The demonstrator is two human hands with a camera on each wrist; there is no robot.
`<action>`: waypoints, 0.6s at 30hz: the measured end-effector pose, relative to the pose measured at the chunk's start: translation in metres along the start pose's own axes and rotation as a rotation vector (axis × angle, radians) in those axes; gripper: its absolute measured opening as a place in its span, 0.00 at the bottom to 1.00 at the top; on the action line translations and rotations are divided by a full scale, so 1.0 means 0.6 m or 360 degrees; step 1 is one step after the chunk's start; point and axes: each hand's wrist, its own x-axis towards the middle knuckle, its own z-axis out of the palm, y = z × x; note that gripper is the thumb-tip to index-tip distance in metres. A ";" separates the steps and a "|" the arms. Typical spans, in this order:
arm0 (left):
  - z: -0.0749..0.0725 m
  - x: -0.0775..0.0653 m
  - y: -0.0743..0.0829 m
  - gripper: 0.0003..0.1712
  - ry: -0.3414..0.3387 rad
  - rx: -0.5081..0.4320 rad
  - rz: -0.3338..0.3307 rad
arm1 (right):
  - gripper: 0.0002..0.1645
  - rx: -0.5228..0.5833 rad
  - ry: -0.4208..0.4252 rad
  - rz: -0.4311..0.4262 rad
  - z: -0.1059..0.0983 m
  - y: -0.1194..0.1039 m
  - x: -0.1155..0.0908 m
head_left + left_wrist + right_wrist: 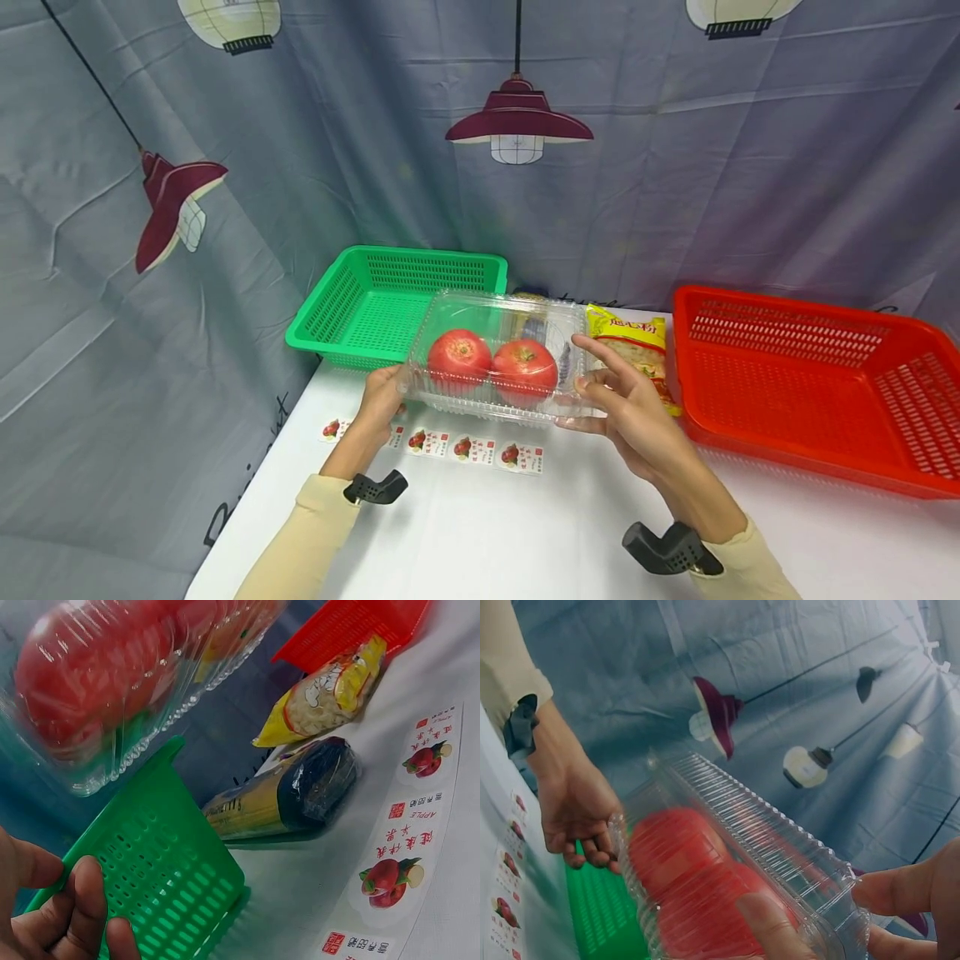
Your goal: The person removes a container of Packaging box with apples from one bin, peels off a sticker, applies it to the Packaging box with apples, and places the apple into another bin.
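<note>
A clear plastic clamshell box (491,400) with two red apples (459,360) inside is held up over the table, tilted, its lid closed over the fruit. At its left end, my left hand (380,398) pinches the edge; thumb and index are largely hidden, the other fingers curl below the box. My right hand (633,408) grips the right end, thumb (769,922) on the plastic and fingers along the side. Below the box lies a row of apple labels (473,450) on the white table.
A green basket (300,337) stands behind the box on the left, a red basket (780,467) on the right. Between them lie a yellow snack-like bag (637,337) and a dark-ended wrapped package (292,791). A printed grey curtain (600,225) hangs behind.
</note>
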 end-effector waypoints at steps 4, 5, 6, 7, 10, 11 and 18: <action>0.002 0.000 0.000 0.19 0.0004 -0.0011 0.0005 | 0.34 -0.0024 0.0008 -0.0011 -0.001 -0.005 -0.013; 0.002 0.000 0.001 0.19 0.0006 -0.0011 0.0007 | 0.34 -0.0029 0.0007 -0.0011 0.000 -0.006 -0.016; 0.003 0.000 0.001 0.19 0.0011 -0.0013 0.0005 | 0.35 -0.0033 0.0004 -0.0012 0.001 -0.007 -0.019; 0.003 0.000 0.001 0.19 0.0014 -0.0015 0.0003 | 0.35 -0.0035 0.0004 -0.0009 0.002 -0.008 -0.022; 0.006 0.000 0.002 0.18 0.0012 -0.0052 -0.0014 | 0.34 -0.0033 -0.0001 0.0001 0.005 -0.008 -0.034; 0.006 0.000 0.002 0.17 0.0008 -0.0073 -0.0017 | 0.34 -0.0035 -0.0001 0.0004 0.005 -0.008 -0.039; 0.006 -0.001 0.006 0.18 -0.0045 -0.0034 -0.0031 | 0.34 -0.0023 -0.0016 0.0040 -0.002 -0.002 -0.072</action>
